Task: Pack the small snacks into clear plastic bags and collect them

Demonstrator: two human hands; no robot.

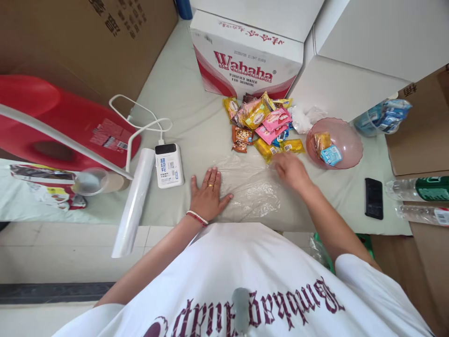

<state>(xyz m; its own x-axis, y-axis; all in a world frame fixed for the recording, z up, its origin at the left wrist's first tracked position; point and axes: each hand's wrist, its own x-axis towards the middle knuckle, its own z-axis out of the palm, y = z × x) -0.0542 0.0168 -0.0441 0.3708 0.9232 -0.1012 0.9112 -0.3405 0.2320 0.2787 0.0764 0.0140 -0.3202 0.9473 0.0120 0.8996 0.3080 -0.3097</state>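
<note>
My left hand (207, 194) lies flat on the cloth, fingers stretched out, its thumb at the left edge of a clear plastic bag (250, 192). The bag is spread flat in front of me. Over the bag's right side is my right hand (292, 172), blurred, with its fingers curled down close to a yellow snack packet (265, 149). Whether those fingers grip anything is not visible. Just beyond the bag sits a heap of wrapped snacks, with pink packets (277, 120), brown packets (242, 136) and more yellow ones.
A pink bowl (345, 147) with a few packets stands right of the heap, near a black phone (373, 199). On the left are a white power bank (169, 166), a plastic roll (135, 201) and a red jug (63, 121). A Wahaha carton (245, 56) stands behind.
</note>
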